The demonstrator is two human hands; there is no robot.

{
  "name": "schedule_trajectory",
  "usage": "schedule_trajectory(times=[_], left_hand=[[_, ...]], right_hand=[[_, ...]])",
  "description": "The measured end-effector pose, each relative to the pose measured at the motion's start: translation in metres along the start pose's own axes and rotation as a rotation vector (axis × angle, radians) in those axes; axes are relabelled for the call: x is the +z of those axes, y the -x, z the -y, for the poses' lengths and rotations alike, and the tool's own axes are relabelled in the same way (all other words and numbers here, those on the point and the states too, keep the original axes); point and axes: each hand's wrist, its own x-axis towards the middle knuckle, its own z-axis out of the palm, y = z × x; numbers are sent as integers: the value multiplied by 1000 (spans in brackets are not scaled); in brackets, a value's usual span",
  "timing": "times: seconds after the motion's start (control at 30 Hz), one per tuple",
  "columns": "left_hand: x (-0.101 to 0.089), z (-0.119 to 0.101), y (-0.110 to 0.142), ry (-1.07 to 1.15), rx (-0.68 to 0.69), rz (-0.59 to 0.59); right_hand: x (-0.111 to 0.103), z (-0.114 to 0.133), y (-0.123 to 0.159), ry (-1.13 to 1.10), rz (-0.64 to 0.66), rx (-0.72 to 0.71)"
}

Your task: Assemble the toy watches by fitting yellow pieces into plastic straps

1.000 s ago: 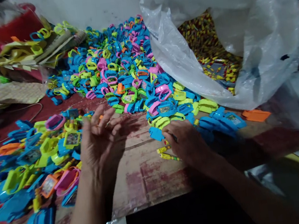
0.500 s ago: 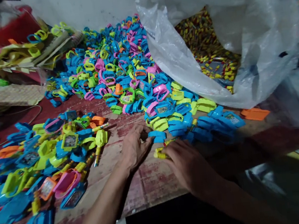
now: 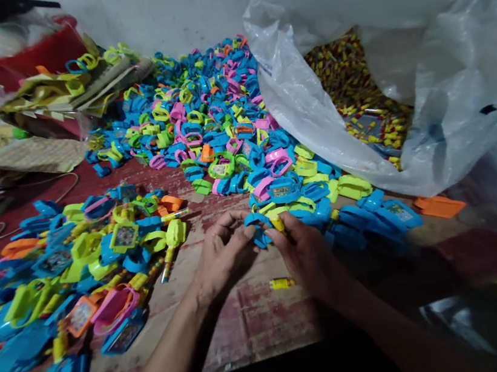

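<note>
My left hand is closed on a blue plastic toy watch, gripped at its left side with thumb and fingers. In my right hand a small yellow tube is pinched, held close against the watch's right side. Whether the tube touches the watch I cannot tell. Another yellow tube lies on the table just below my right hand. Beyond both hands starts a big heap of toy watches in blue, yellow-green, pink and orange.
At left lies a second pile of watches, some with tubes attached. A white plastic bag full of small yellow and red tubes stands back right. An orange piece lies before it. Folded papers sit back left.
My left hand has picked up the blue toy watch. My right hand has raised a yellow tube to it, while another tube now lies on the table. The view has shifted slightly.
</note>
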Motion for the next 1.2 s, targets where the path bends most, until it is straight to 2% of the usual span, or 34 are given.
schedule_trajectory(times=[0.07, 0.13, 0.27, 0.4, 0.47, 0.57, 0.67, 0.8, 0.93, 1.1, 1.2], left_hand=[[1, 1, 0, -93, 79, -85], [1, 4, -1, -183, 148, -148], [-2, 7, -5, -141, 146, -181], [-2, 3, -4, -38, 21, -98], [-2, 1, -2, -32, -17, -34], [-3, -1, 1, -66, -63, 70], [-4, -2, 3, -60, -51, 71], [-2, -4, 2, 20, -16, 1], [0, -7, 1, 52, -56, -37], [-2, -4, -1, 5, -116, 30], [-2, -6, 1, -132, -115, 48]], right_hand=[[7, 4, -3, -30, -2, 65], [10, 8, -5, -37, -11, 67], [-1, 10, -2, -23, 5, -62], [-27, 0, -6, 93, 6, -161], [-36, -6, -13, 99, 52, -247], [-43, -12, -25, 69, 149, -349], [-45, -13, -31, 37, 162, -399], [-40, -9, -31, 8, 185, -385], [-29, -3, -30, -111, 191, -378], [-26, -2, -29, -205, 167, -237], [-27, -4, -27, -263, 189, -226]])
